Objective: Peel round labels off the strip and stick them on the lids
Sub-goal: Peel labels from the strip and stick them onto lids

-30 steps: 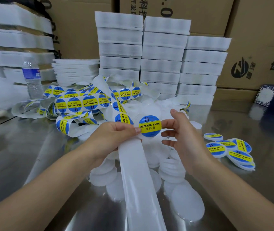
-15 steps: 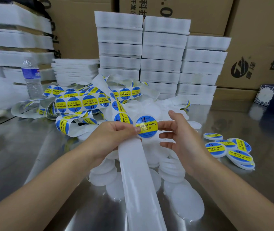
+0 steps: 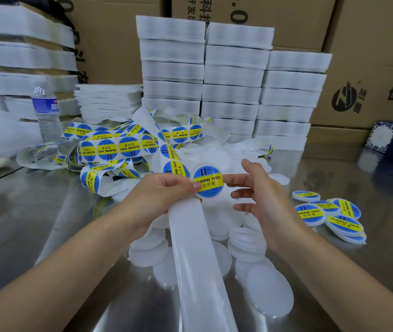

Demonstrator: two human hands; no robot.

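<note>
Sticking step in hand — our left hand grips the strip, thumb on the round label seated on the lid our right hand pinches — next we should rub it flat, then add it to the labelled lids.

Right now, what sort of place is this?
Probably a packing workshop or stockroom: cardboard cartons behind, stacks of white packs, and a steel table strewn with soldering-paste label strips.
</note>
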